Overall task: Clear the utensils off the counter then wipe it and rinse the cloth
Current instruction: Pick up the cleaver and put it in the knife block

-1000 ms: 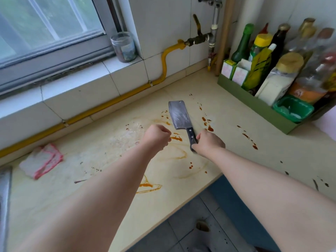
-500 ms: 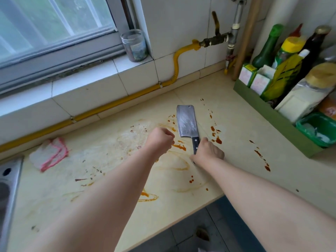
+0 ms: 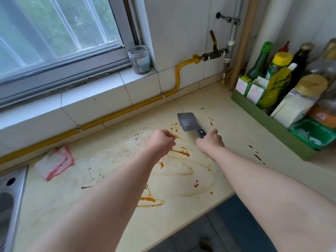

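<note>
A steel cleaver (image 3: 188,122) with a dark handle is in the middle of the cream counter (image 3: 112,171), its blade pointing away and to the left. My right hand (image 3: 211,140) grips the handle, fingers curled round it. My left hand (image 3: 161,141) hovers just left of the cleaver in a fist and holds nothing. Orange-brown sauce smears and drips cover the counter around both hands. A white cloth with pink edging (image 3: 55,161) lies crumpled at the left, near the sink.
A steel sink (image 3: 10,200) is at the far left edge. A green tray (image 3: 269,122) of bottles and boxes fills the right corner. A glass jar (image 3: 139,60) stands on the window ledge. A yellow gas hose (image 3: 112,115) runs along the wall's foot.
My right hand has closed round the cleaver's handle, and the blade has swung a little to the left. The left fist has stayed beside it.
</note>
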